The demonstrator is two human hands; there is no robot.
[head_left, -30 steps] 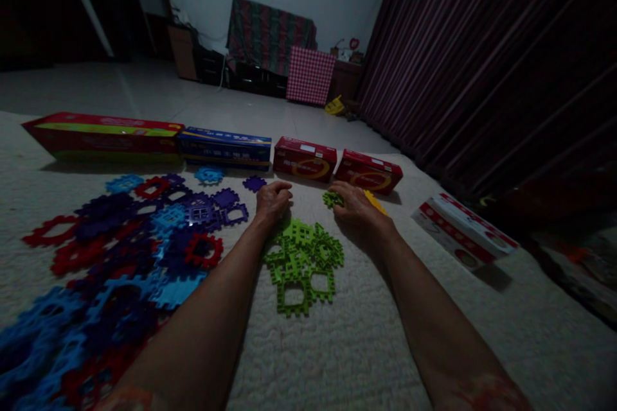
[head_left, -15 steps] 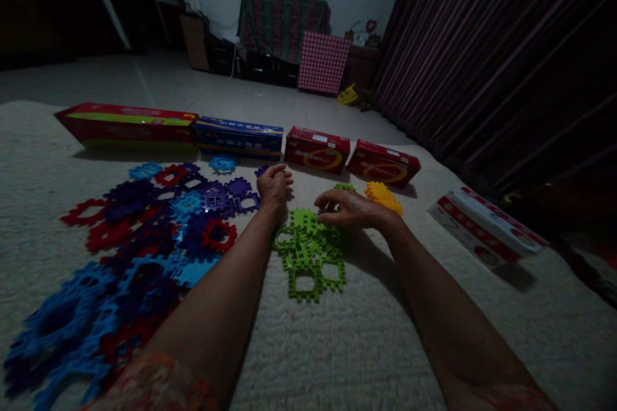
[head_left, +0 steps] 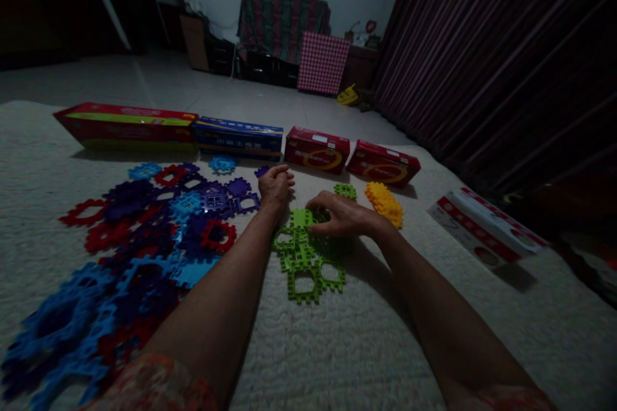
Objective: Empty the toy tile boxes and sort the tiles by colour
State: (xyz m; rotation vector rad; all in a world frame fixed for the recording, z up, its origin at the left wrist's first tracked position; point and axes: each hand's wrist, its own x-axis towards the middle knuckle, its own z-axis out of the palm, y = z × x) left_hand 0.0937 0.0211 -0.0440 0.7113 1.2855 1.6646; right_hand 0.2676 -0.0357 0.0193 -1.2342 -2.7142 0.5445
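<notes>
My right hand arches over a heap of light green interlocking plastic pieces. Its thumb and fingers are apart at the heap's top edge, and part of the heap is hidden beneath the palm; I cannot tell whether the fingertips touch a piece. To the left, my left hand rests on the pale quilted mat with its fingers loosely curled in and nothing showing in them. A separate green piece lies just beyond my right hand. Beside it is an overlapping row of yellow pieces.
Blue pieces, red pieces and purple pieces spread over the mat at left. A red-and-yellow box, a blue box and two red boxes line the back. A white-and-red box stands right.
My right hand has moved slightly left and toward me over the green heap, uncovering more of the separate green piece and the yellow ones. My left hand has barely moved.
</notes>
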